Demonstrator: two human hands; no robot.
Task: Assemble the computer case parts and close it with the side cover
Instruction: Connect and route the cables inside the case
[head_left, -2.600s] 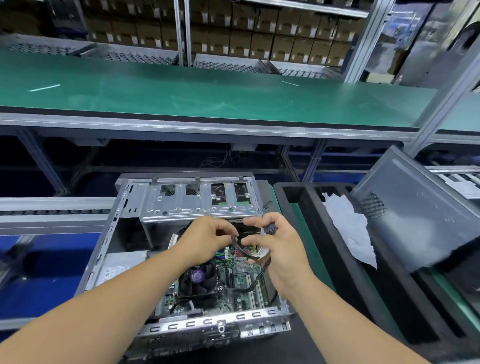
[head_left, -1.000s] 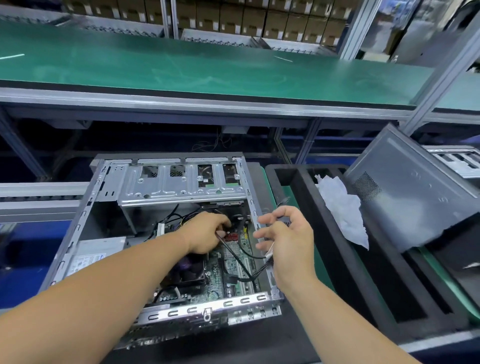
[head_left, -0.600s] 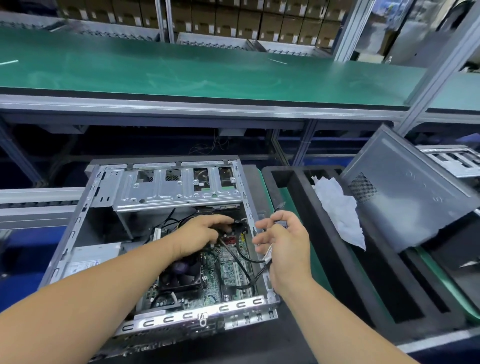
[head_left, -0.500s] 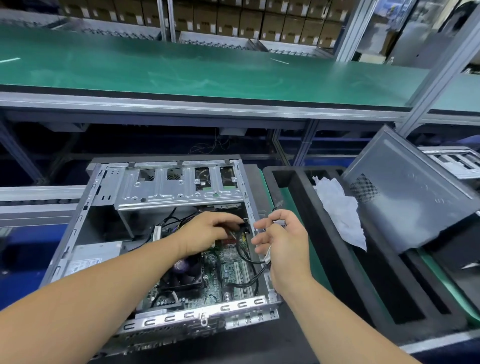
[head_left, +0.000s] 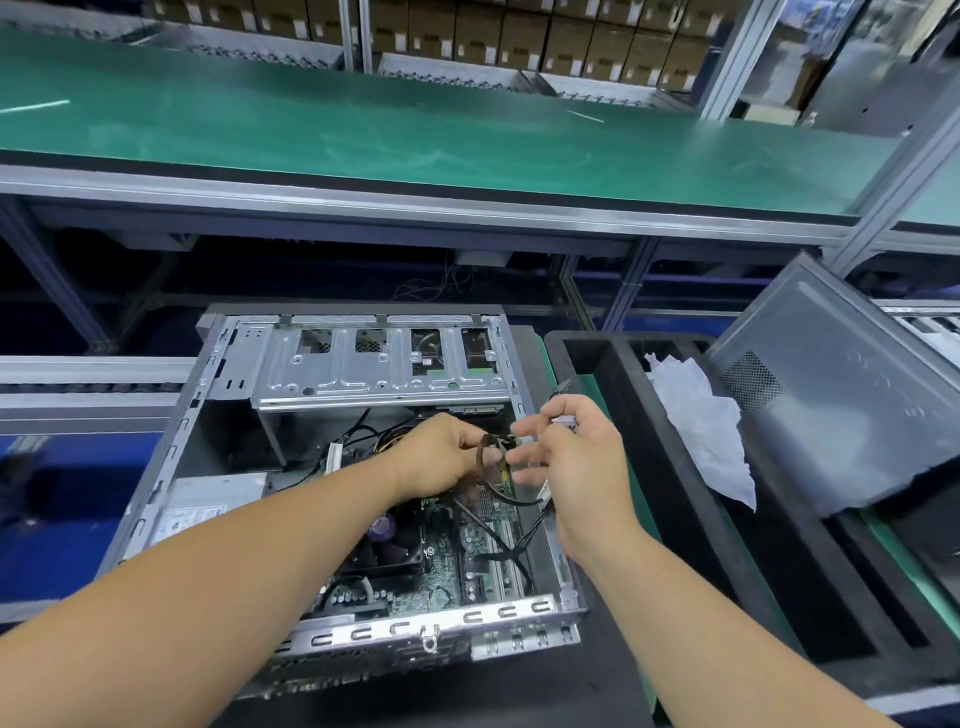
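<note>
Open computer case (head_left: 332, 467) lies lower centre of the frame on the worktop (head_left: 597, 691), your hands meeting above its right half. Your left hand (head_left: 441, 462) pinches a dark cable (head_left: 480, 457) loop, fingers curled round it. Your right hand (head_left: 576, 467) grips the same cable lower down, with a small connector (head_left: 563, 420) at its thumb. Both forearms reach in from the bottom edge. Side cover (head_left: 841, 395) leans tilted at mid-right in a black foam tray (head_left: 670, 467), apart from both hands.
</note>
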